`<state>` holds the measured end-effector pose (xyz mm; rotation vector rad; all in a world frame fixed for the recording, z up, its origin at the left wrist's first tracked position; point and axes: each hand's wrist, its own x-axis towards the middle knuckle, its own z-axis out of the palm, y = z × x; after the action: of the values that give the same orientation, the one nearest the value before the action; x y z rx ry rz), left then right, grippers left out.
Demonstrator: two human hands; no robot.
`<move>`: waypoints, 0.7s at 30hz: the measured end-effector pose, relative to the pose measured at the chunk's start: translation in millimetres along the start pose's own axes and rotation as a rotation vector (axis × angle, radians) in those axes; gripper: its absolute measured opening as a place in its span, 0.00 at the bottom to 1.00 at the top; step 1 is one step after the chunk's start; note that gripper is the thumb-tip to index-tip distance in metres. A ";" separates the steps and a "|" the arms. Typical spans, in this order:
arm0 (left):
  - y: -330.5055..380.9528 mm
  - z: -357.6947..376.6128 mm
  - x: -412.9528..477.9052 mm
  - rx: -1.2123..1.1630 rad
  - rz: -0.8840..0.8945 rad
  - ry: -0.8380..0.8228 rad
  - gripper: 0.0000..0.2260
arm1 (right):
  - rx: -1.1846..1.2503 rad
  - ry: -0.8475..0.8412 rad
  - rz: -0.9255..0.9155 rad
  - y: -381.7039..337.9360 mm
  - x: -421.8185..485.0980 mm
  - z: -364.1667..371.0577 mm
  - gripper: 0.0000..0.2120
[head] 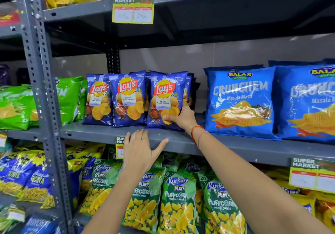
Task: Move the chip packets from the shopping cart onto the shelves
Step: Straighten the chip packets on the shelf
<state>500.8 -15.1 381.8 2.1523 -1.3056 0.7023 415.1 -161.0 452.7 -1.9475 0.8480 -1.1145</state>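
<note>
Three blue Lay's Magic Masala packets stand upright in a row on the grey middle shelf (101, 134). My right hand (181, 118) grips the lower right corner of the rightmost Lay's packet (165, 96), thumb across its front. The other two Lay's packets (126, 98) stand just left of it, touching. My left hand (140, 149) is open, fingers spread, resting against the shelf's front lip below the packets. More blue packets stand behind the front row. The shopping cart is out of view.
Large blue Balaji Crunchem bags (241, 103) fill the shelf to the right; green bags (68, 98) sit to the left. Kurkure Puffcorn packets (177, 201) crowd the shelf below. A grey perforated upright post (39, 89) stands at left. Price tags (133, 7) hang from the shelf edges.
</note>
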 end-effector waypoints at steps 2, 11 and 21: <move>0.2 0.1 -0.1 -0.004 0.000 0.005 0.47 | -0.082 0.033 -0.049 -0.9 1.4 0.3 0.33; -2.0 3.8 -1.7 -0.015 0.016 0.050 0.47 | -0.207 0.047 -0.040 2.6 -4.8 -3.2 0.46; 23.4 -4.0 6.0 -0.161 0.063 0.152 0.39 | -0.189 0.251 -0.254 -7.1 -31.1 -45.8 0.31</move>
<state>481.4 -25.6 392.5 1.8999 -1.3071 0.7432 362.8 -144.1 462.3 -2.1448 0.8804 -1.4999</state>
